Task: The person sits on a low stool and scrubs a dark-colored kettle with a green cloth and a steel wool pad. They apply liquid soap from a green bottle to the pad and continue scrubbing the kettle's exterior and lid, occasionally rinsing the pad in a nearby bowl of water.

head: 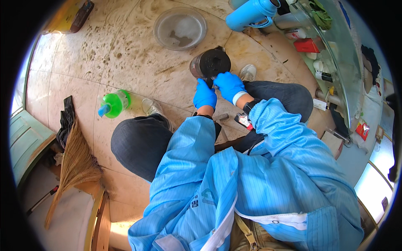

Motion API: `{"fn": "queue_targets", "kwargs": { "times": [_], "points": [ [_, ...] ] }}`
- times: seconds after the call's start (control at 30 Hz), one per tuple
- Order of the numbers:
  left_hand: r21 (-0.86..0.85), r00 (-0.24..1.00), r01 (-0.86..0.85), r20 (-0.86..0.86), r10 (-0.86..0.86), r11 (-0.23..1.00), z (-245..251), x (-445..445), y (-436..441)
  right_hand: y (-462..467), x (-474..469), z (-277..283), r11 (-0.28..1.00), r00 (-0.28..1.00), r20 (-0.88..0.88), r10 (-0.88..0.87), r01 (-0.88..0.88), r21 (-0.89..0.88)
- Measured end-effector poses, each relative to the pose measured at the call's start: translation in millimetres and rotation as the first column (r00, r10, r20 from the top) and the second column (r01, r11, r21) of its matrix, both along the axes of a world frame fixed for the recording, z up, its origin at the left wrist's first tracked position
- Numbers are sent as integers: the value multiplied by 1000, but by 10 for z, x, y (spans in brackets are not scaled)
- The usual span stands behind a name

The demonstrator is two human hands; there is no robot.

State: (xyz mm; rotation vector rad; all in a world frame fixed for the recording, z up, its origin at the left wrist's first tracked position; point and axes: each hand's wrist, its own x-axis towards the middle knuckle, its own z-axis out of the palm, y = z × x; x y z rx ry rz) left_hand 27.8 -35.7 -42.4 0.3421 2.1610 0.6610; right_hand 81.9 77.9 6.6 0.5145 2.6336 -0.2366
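A kettle (195, 67) with a dark, shiny body and a round black lid (216, 61) is tilted just above or on the tiled floor in front of me. My left hand (205, 96), in a blue glove, grips its black handle from below. Against the upper part of that handle my right hand (230, 86), gloved in blue too, has its fingers curled. A small pale thing shows at the right fingertips, too little to identify. Beyond the kettle lies a clear round basin (180, 29) with some cloudy water in it.
A bottle of green liquid (115, 104) with a blue cap is at left, near a straw broom (75, 157). A blue thermos flask (249, 15) lies toward the upper right. A glass-topped table (337, 62) with cluttered shelves curves along the right. Dirt spots the floor tiles (125, 62).
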Motion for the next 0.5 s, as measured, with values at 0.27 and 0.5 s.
{"fn": "queue_targets", "kwargs": {
  "times": [0.27,0.5],
  "points": [
    [-33,1000,10,1,-10,999,115,-56,31,256,-411,122,961,898,-354,-261,209,-179],
    [10,999,-53,14,53,999,57,-41,42,9,-809,-4,992,983,-152,-107,115,43]
  ]
}}
